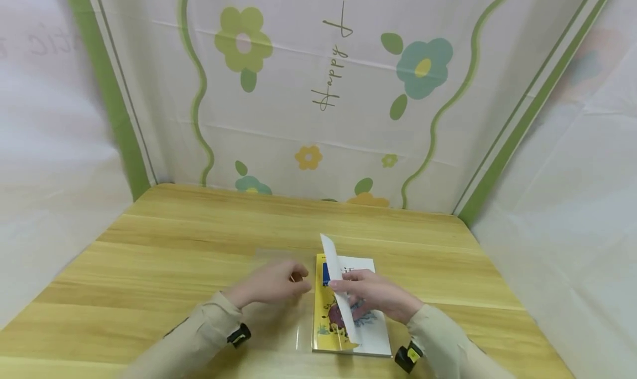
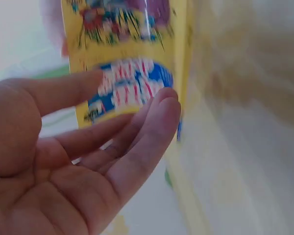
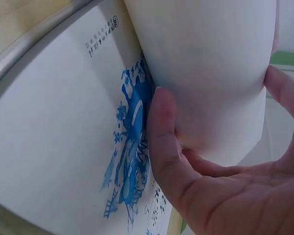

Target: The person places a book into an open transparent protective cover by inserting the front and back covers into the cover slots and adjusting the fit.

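A book with a yellow cover (image 1: 322, 323) lies on the wooden table, its cover lifted and bent upright over a white page (image 1: 375, 335) with blue artwork. My right hand (image 1: 380, 296) holds the raised cover, thumb on one side and fingers on the other; in the right wrist view the hand (image 3: 225, 196) is at the cover's white inner face (image 3: 210, 73). Left of the book, my left hand (image 1: 273, 284) hovers with bent, relaxed fingers and nothing in them. In the left wrist view that hand (image 2: 98, 147) is before the yellow cover (image 2: 127, 49), contact unclear.
A transparent sheet (image 1: 278, 332) lies on the table (image 1: 174, 257) under and beside my left hand. Behind the table hangs a white cloth (image 1: 298, 91) with printed flowers and green borders, and similar cloth stands at both sides.
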The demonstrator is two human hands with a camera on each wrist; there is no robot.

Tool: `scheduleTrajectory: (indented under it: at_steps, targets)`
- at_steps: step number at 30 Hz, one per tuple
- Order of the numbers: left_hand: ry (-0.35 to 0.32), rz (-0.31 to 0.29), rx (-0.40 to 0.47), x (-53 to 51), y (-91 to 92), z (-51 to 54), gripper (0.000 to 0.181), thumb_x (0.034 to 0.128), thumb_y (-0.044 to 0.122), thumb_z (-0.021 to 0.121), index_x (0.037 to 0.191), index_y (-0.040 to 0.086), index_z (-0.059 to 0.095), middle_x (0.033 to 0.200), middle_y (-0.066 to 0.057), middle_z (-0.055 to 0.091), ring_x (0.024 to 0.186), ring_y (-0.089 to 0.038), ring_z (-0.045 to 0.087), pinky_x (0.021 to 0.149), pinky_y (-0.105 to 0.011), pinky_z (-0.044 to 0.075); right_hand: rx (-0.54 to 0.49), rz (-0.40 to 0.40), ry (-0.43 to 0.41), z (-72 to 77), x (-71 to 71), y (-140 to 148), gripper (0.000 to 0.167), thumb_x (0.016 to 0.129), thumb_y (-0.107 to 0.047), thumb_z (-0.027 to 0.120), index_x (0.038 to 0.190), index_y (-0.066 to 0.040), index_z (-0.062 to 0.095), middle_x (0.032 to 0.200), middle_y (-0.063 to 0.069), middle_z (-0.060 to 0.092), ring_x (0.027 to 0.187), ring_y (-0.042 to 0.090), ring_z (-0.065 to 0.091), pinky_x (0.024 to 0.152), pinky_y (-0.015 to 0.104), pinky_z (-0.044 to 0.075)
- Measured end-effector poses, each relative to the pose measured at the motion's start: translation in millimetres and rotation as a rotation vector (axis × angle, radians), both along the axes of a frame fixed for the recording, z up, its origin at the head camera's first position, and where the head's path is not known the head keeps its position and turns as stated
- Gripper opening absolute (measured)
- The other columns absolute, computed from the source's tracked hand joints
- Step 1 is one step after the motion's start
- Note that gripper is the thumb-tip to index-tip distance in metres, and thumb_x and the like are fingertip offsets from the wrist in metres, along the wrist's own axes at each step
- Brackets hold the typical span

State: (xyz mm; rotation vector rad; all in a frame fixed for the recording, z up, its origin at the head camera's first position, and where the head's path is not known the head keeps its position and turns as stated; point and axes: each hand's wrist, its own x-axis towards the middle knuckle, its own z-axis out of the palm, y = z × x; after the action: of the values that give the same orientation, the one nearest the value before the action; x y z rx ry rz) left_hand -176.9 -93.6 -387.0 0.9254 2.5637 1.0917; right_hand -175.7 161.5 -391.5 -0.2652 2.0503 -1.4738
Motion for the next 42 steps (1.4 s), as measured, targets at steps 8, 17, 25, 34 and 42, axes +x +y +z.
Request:
scheduleTrajectory:
  at_steps: [8,17,25,34,42]
  targets:
    - [0.088,0.012,-0.204,-3.7,-33.1,0.5,0.073,0.0765,0.023,0.084,0.131,-0.012,0.052,0.135,-0.027,0.051,0.124,-0.041,0.048,0.103,-0.052,0.040,0.048,-0.013,0.020,-0.5,1.9,-10.3,0.065,0.089,-0.042,0.071,0.127,0.006,0.049,0.095,0.016,0.069,0.080,0.031,0.069,0.065,0.044,0.057]
    - [-0.034,0.037,-0.364,-0.6,-39.6,-5.5,0.117,0.0578,0.035,0.094,0.149,-0.004,0.034,0.157,-0.025,0.019,0.142,-0.040,0.021,0.112,-0.054,0.024,0.229,-0.096,0.085,1.2,4.3,-28.2,0.086,0.082,-0.045,0.077,0.136,0.007,0.037,0.097,0.013,0.061,0.079,0.026,0.065,0.062,0.044,0.057]
    - [-0.040,0.027,-0.382,-0.8,-40.0,-9.6,0.125,0.0528,0.032,0.097,0.153,0.002,0.028,0.159,-0.025,0.012,0.145,-0.040,0.010,0.112,-0.056,0.021,0.298,-0.171,0.154,-3.2,8.9,-48.9,0.096,0.076,-0.046,0.082,0.136,0.008,0.031,0.093,0.014,0.057,0.071,0.025,0.065,0.053,0.044,0.056]
    - [-0.060,0.044,-0.399,0.7,-38.3,-11.8,0.125,0.0533,0.034,0.097,0.151,-0.004,0.029,0.157,-0.029,0.014,0.144,-0.042,0.012,0.114,-0.054,0.019,0.253,-0.155,0.183,-4.9,11.6,-63.2,0.088,0.075,-0.042,0.082,0.128,0.008,0.033,0.088,0.016,0.057,0.062,0.026,0.065,0.049,0.042,0.056]
    - [-0.074,0.063,-0.408,0.6,-38.8,-12.9,0.121,0.0542,0.034,0.097,0.149,-0.006,0.034,0.157,-0.027,0.015,0.145,-0.041,0.012,0.114,-0.053,0.019,0.285,-0.135,0.241,-10.2,13.0,-71.1,0.094,0.077,-0.043,0.081,0.133,0.013,0.030,0.084,0.013,0.058,0.058,0.023,0.064,0.048,0.038,0.055]
